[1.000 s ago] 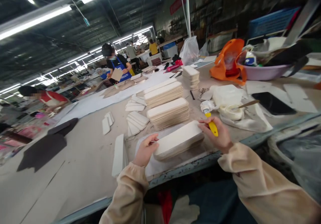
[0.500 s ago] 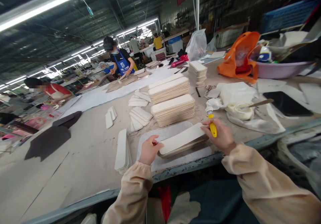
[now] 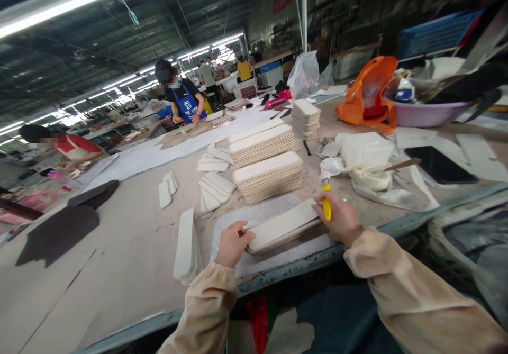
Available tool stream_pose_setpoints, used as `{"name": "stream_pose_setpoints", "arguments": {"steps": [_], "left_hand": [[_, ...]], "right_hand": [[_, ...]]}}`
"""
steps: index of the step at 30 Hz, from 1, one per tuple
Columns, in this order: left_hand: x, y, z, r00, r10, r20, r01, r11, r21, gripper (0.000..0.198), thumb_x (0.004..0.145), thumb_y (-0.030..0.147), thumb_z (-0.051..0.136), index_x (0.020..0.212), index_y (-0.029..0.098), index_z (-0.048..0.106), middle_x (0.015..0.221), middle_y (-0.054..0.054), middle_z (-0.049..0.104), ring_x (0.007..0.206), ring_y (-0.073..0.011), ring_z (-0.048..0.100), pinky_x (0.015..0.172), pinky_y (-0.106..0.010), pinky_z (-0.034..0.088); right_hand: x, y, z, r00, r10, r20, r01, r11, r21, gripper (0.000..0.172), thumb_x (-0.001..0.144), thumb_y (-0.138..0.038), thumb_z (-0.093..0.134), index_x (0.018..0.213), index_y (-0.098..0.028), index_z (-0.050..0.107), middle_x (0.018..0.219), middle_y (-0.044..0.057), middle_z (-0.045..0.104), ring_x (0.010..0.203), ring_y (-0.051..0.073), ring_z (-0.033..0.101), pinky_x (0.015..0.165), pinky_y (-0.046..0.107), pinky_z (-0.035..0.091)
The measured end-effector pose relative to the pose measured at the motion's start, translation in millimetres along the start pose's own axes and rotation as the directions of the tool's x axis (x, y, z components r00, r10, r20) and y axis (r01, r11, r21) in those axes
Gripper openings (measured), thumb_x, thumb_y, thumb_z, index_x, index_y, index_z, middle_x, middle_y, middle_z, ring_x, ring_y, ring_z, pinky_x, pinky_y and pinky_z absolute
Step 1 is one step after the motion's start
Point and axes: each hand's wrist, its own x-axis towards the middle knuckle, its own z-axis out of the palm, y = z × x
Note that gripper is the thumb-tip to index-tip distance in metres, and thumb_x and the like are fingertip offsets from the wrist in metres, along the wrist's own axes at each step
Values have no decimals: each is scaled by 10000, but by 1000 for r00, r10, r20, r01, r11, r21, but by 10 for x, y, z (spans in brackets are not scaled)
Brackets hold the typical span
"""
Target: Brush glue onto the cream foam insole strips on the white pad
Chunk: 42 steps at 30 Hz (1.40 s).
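A small stack of long cream boards with rounded corners (image 3: 281, 225) lies on a pale sheet (image 3: 257, 214) near the table's front edge. My left hand (image 3: 231, 244) grips the stack's left end, fingers curled round it. My right hand (image 3: 341, 217) rests against the stack's right end and is closed on a yellow-handled brush (image 3: 326, 200) that points up and away from me. Both arms wear beige sleeves.
Two taller stacks of the same boards (image 3: 268, 174) stand just behind, with loose pieces (image 3: 210, 190) to their left. A glue tub with a stick (image 3: 373, 177), an orange bag (image 3: 363, 97), a purple basin (image 3: 426, 113) and a black phone (image 3: 440, 164) lie right. Other workers (image 3: 182, 100) stand further off.
The stack in my hands, held tilted up on edge a second ago, has been lowered flat onto the pale sheet. Both hands have kept their hold at its ends.
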Motion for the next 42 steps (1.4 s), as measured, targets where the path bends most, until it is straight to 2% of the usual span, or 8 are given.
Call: {"name": "stream_pose_setpoints", "arguments": {"steps": [7, 12, 18, 23, 31, 36, 39, 42], "left_hand": [[51, -53, 0, 997, 74, 11, -75, 991, 111, 304, 725, 397, 600, 919, 189, 707, 789, -28, 644, 754, -188, 603, 741, -318, 453], [65, -20, -19, 995, 91, 41, -95, 989, 112, 298, 739, 394, 579, 927, 187, 685, 858, -47, 636, 777, -195, 607, 769, -338, 465], [72, 12, -17, 996, 88, 25, -91, 986, 141, 231, 735, 350, 577, 895, 202, 656, 886, -31, 601, 715, -168, 576, 745, -341, 463], [67, 28, -2, 994, 108, -7, -106, 984, 140, 202, 733, 345, 559, 853, 197, 625, 906, -34, 582, 752, -176, 571, 742, -337, 453], [9, 99, -16, 999, 47, 12, -47, 999, 25, 184, 720, 395, 576, 694, 215, 544, 610, 37, 564, 621, -171, 553, 615, -293, 399], [-70, 98, -98, 1000, -4, -27, -1, 985, -174, 354, 678, 498, 638, 866, 199, 630, 664, 20, 605, 642, -182, 574, 622, -296, 442], [-146, 88, -120, 1000, -7, -9, 5, 980, -199, 416, 689, 523, 635, 939, 193, 666, 734, -3, 648, 701, -197, 599, 665, -304, 466], [-172, 90, -82, 1000, -10, -28, 6, 990, -141, 389, 707, 516, 614, 918, 197, 687, 783, -21, 679, 729, -211, 608, 690, -318, 468]], "right_hand": [[7, -15, 9, 999, 2, 51, 3, 995, -95, 118, 797, -275, 554, 904, -231, 529, 731, 28, 636, 671, 212, 609, 611, 299, 412], [-6, -43, -8, 999, 33, 42, -25, 985, -173, 185, 810, -326, 573, 951, -220, 515, 790, 59, 636, 757, 235, 608, 657, 313, 415], [-28, -57, 11, 989, 119, 84, -106, 984, -140, 253, 765, -364, 637, 942, -229, 516, 732, 38, 628, 650, 221, 595, 587, 307, 386], [-33, -66, 15, 991, 116, 70, -109, 990, -93, 230, 762, -324, 626, 942, -234, 513, 784, 40, 624, 713, 228, 610, 639, 326, 426], [-34, -136, 21, 987, 156, -36, -142, 957, 254, 268, 751, -321, 621, 956, -248, 466, 915, 31, 649, 774, 217, 616, 722, 364, 477], [68, -165, 34, 970, 218, -103, -96, 743, 662, 366, 716, -418, 697, 893, -251, 424, 912, 15, 647, 717, 172, 603, 694, 324, 504], [134, -204, 15, 963, 238, -127, -45, 606, 794, 394, 704, -427, 715, 868, -253, 402, 866, -2, 634, 707, 160, 595, 685, 308, 505], [158, -221, 14, 967, 216, -136, -32, 631, 775, 365, 712, -404, 712, 861, -248, 417, 821, -8, 618, 696, 159, 581, 686, 312, 496]]}}
